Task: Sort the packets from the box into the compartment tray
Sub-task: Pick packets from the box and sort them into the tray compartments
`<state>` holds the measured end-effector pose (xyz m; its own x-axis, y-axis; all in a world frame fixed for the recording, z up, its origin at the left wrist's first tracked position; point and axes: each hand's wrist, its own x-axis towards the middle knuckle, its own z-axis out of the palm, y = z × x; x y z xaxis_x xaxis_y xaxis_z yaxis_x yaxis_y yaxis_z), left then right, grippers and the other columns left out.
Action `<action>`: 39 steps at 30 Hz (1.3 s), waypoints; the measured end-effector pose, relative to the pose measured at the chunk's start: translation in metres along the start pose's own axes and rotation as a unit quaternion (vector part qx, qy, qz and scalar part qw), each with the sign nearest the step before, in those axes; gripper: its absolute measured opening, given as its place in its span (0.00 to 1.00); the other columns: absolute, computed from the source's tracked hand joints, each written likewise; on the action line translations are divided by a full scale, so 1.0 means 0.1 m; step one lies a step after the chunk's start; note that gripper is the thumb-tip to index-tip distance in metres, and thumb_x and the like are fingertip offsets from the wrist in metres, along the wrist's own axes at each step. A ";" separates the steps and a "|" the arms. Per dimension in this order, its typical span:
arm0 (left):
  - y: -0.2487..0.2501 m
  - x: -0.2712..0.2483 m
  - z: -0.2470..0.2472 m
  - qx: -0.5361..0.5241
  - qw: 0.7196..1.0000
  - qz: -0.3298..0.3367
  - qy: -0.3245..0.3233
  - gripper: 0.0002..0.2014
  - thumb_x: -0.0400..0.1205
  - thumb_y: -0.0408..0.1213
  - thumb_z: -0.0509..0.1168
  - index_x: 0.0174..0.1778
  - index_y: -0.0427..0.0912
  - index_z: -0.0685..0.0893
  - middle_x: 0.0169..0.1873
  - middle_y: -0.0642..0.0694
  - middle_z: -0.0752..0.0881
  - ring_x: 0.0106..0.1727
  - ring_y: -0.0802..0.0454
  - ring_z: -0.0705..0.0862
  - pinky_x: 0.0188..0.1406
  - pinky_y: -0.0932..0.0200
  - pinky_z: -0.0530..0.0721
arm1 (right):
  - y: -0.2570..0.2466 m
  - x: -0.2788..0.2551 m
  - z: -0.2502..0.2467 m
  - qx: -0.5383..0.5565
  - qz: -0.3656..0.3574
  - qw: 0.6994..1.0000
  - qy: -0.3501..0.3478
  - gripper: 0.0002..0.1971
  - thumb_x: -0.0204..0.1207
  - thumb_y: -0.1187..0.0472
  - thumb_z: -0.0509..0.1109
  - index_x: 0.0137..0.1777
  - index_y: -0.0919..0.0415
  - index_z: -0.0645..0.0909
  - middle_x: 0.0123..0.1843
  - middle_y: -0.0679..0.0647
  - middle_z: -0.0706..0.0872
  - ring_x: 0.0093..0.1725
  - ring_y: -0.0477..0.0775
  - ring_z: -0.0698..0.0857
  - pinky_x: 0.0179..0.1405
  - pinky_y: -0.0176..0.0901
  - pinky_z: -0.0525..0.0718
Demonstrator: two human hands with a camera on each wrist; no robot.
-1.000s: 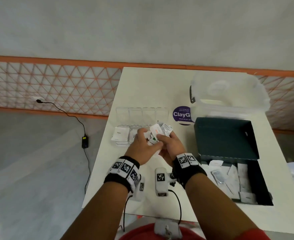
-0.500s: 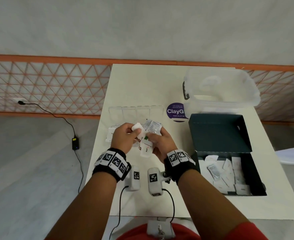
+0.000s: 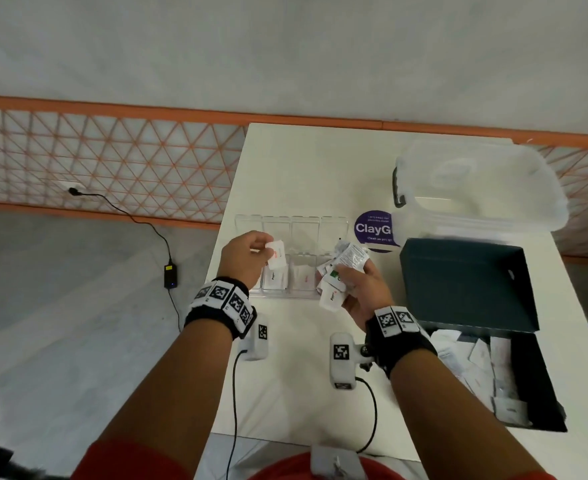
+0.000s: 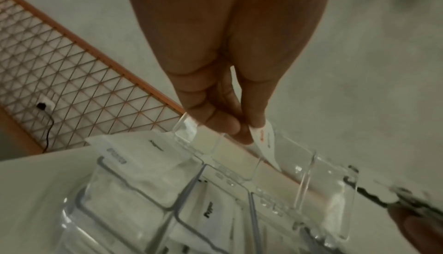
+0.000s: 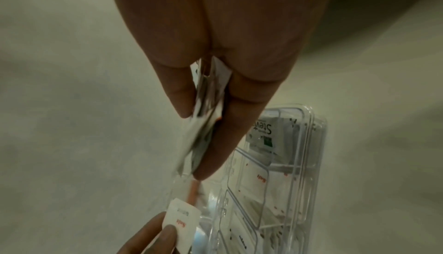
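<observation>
White paper packet with red print is pinched by the left hand over the clear plastic compartment tray; the right hand grips a fanned bunch of packets

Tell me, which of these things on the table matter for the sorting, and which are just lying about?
Part of the job: compartment tray, dark box of packets, single packet in the left hand, bunch of packets in the right hand.

Lying about: clear tub, purple sticker, power adapter.

Left hand is pinching a packet at its fingertips, hovering it right above the clear tray below.
</observation>
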<state>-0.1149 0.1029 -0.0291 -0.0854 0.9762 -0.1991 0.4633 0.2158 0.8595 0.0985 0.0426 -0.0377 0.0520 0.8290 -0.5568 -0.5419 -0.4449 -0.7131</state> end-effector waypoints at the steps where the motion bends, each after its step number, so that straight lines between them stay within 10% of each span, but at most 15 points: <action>1: 0.00 0.02 0.02 0.018 1.000 0.000 -0.009 0.09 0.78 0.29 0.69 0.49 0.47 0.87 0.46 0.47 0.89 0.41 0.51 0.87 0.42 0.62 0.83 | 0.00 0.01 -0.02 -0.002 0.004 1.000 0.007 0.21 0.80 0.73 0.66 0.69 0.53 0.80 0.56 0.65 0.90 0.49 0.65 0.90 0.49 0.64 0.90; 8: 0.09 0.08 0.37 0.143 0.983 0.023 -0.109 0.06 0.78 0.34 0.71 0.48 0.45 0.89 0.42 0.49 0.89 0.43 0.57 0.85 0.40 0.73 0.75 | -0.03 0.04 -0.12 0.004 0.016 1.000 0.007 0.21 0.81 0.73 0.65 0.69 0.53 0.78 0.61 0.70 0.87 0.54 0.69 0.87 0.46 0.61 0.91; 20: -0.02 0.08 0.70 0.351 0.921 0.118 -0.122 0.05 0.81 0.34 0.65 0.51 0.42 0.82 0.53 0.46 0.77 0.47 0.46 0.81 0.44 0.58 0.76 | 0.01 0.02 -0.21 -0.012 0.028 0.999 -0.028 0.20 0.79 0.75 0.66 0.65 0.54 0.81 0.62 0.70 0.86 0.55 0.71 0.88 0.49 0.70 0.89; 27: 0.31 0.01 0.60 0.100 0.985 0.119 -0.073 0.03 0.78 0.39 0.69 0.46 0.48 0.86 0.43 0.54 0.85 0.41 0.62 0.81 0.45 0.62 0.79 | 0.04 0.01 -0.18 -0.021 0.042 0.998 -0.048 0.20 0.78 0.76 0.67 0.67 0.60 0.81 0.53 0.67 0.91 0.43 0.68 0.91 0.36 0.53 0.89; 31: 0.45 -0.05 0.59 0.103 0.976 0.093 -0.168 0.15 0.71 0.53 0.76 0.50 0.56 0.84 0.44 0.58 0.82 0.40 0.64 0.80 0.39 0.66 0.75 | 0.07 -0.01 -0.13 -0.041 0.041 0.995 -0.079 0.20 0.77 0.75 0.70 0.66 0.59 0.83 0.52 0.65 0.91 0.45 0.69 0.91 0.38 0.53 0.89; 39: 0.43 -0.07 0.58 0.113 0.971 0.069 -0.200 0.12 0.73 0.42 0.76 0.51 0.50 0.85 0.43 0.55 0.87 0.45 0.58 0.86 0.43 0.67 0.81 | 0.10 -0.07 -0.16 -0.011 0.030 0.998 -0.062 0.13 0.85 0.62 0.65 0.66 0.58 0.83 0.54 0.70 0.89 0.42 0.70 0.90 0.36 0.54 0.89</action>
<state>-0.0435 0.1043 -0.0176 0.3188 0.9007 -0.2952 0.6322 0.0300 0.7742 0.1061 0.0273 -0.0481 -0.0841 0.8359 -0.5424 -0.5225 -0.5004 -0.6903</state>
